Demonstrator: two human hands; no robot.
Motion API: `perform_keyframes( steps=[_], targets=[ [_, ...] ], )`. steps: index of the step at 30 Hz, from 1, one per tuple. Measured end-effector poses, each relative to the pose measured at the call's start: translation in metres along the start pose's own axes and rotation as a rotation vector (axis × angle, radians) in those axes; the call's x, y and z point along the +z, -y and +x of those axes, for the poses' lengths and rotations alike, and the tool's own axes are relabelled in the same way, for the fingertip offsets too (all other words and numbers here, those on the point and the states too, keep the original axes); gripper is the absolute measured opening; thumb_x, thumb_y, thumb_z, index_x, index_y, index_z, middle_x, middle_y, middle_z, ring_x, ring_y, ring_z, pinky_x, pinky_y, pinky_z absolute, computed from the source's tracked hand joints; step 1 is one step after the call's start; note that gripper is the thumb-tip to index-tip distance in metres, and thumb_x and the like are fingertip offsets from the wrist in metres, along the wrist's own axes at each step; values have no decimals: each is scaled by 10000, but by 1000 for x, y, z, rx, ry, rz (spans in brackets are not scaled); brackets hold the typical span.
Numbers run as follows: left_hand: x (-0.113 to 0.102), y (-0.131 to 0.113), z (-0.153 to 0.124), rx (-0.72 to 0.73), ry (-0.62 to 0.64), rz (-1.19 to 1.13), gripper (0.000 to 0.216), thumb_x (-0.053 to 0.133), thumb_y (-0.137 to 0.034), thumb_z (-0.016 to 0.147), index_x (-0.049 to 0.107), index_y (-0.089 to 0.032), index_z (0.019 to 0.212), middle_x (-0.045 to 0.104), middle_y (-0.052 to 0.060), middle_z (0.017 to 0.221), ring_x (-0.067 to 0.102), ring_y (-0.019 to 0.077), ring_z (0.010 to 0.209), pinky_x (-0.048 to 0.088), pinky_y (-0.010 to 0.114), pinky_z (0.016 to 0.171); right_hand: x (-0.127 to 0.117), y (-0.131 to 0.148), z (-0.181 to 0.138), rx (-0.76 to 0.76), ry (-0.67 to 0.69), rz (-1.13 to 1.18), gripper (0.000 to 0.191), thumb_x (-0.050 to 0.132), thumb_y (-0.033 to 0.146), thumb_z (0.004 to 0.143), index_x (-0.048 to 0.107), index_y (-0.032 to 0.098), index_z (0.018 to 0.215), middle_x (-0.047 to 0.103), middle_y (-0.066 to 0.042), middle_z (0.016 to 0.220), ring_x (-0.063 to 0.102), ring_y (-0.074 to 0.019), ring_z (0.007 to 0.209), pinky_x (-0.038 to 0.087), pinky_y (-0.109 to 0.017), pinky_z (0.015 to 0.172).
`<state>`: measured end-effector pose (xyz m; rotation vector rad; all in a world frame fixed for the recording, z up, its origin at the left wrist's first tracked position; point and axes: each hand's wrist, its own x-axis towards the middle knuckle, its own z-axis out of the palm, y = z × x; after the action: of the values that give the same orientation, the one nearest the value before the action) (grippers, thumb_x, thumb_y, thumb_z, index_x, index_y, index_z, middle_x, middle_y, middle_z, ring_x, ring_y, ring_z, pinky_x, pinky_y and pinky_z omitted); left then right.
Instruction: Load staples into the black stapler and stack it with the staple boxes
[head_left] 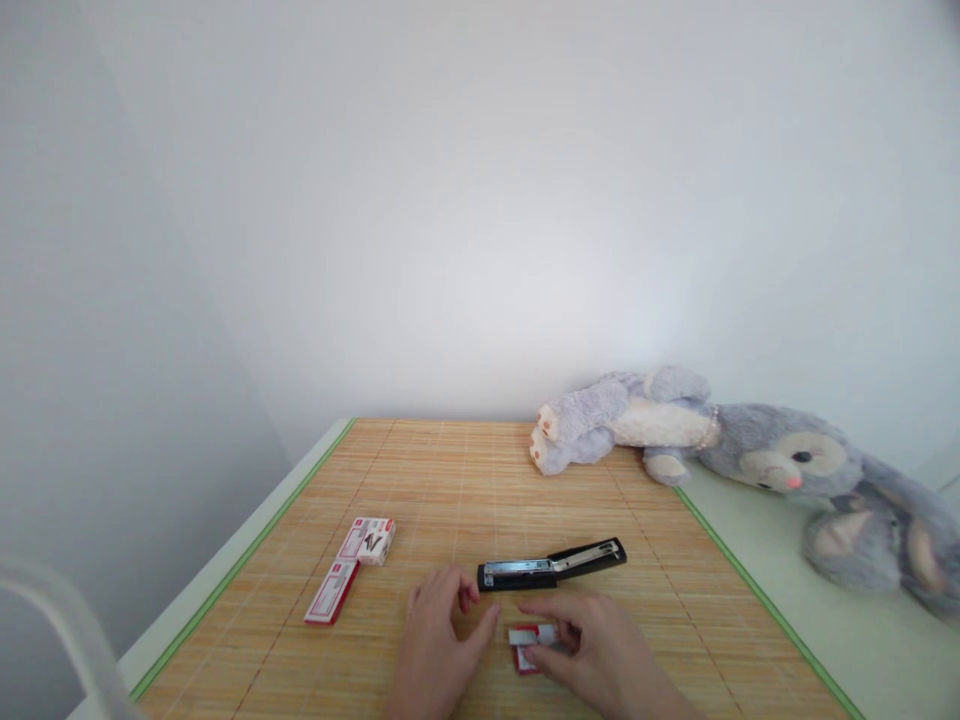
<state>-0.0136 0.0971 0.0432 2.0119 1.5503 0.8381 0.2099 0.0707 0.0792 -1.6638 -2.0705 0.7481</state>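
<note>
My right hand (604, 645) has its thumb and curled fingers around a small red-and-white staple box (527, 662) near the front of the mat. Silvery staple strips (523, 637) show at the top of this box; my fingers hide its right end. To the left, my left hand (441, 640) rests with fingers loosely bent and thumb apart, holding nothing. Just beyond both hands lies a black stapler (517, 570), swung wide open, its metal staple channel exposed and its top arm stretched out to the right.
Several red-and-white boxes (330, 592) lie together at the left, one with a stapler-like picture (376, 541). A bamboo mat (442, 480) with green edging covers the white table (862, 640). A grey plush toy (675, 425) lies along the back right. A white curved object (56, 610) stands at left.
</note>
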Motion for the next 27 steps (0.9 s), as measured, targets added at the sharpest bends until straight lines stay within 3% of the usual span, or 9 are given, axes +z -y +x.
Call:
perform_keyframes(
  steps=[4, 6, 9, 12, 18, 27],
  targets=[
    [1, 4, 17, 68, -8, 71, 507, 790, -344, 752, 650, -304, 1237, 616, 52, 1346, 502, 286, 1282, 353, 458, 1090, 2, 18, 10, -58, 62, -38, 134, 676, 274, 821, 802, 316, 842, 724, 35, 715, 579, -138, 643, 290, -252, 608],
    [1, 2, 22, 87, 36, 86, 432, 788, -343, 767, 689, -345, 1187, 592, 22, 1405, 463, 281, 1329, 319, 472, 1121, 3, 21, 16, -54, 43, -61, 151, 646, 252, 827, 790, 299, 823, 718, 33, 700, 574, -133, 629, 282, -253, 603],
    [1, 0, 22, 93, 70, 68, 266, 774, -356, 801, 735, -356, 1064, 623, -1, 1365, 473, 270, 1310, 323, 473, 1112, 1, 18, 24, -44, -45, -114, 194, 605, 310, 877, 792, 308, 928, 704, 22, 685, 571, -136, 612, 276, -260, 601],
    [0, 0, 15, 104, 93, 50, 298, 809, -373, 776, 742, -377, 1065, 634, -1, 1347, 480, 278, 1294, 321, 491, 1114, -4, 13, 32, -26, -92, -180, 231, 586, 367, 906, 795, 334, 998, 695, 17, 663, 576, -145, 612, 259, -268, 600],
    [0, 1, 8, 94, 94, 62, 348, 836, -373, 747, 747, -421, 1080, 640, -6, 1329, 482, 289, 1286, 305, 525, 1125, -5, 12, 35, -78, -20, -173, 218, 591, 328, 894, 806, 340, 925, 717, 23, 693, 565, -135, 611, 247, -258, 587],
    [1, 3, 10, 94, 76, 62, 329, 837, -378, 745, 749, -415, 1060, 653, -8, 1289, 498, 281, 1258, 317, 509, 1108, -1, 12, 33, -63, -26, -154, 197, 609, 320, 879, 797, 347, 931, 698, 35, 653, 525, -119, 567, 226, -256, 570]
  ],
)
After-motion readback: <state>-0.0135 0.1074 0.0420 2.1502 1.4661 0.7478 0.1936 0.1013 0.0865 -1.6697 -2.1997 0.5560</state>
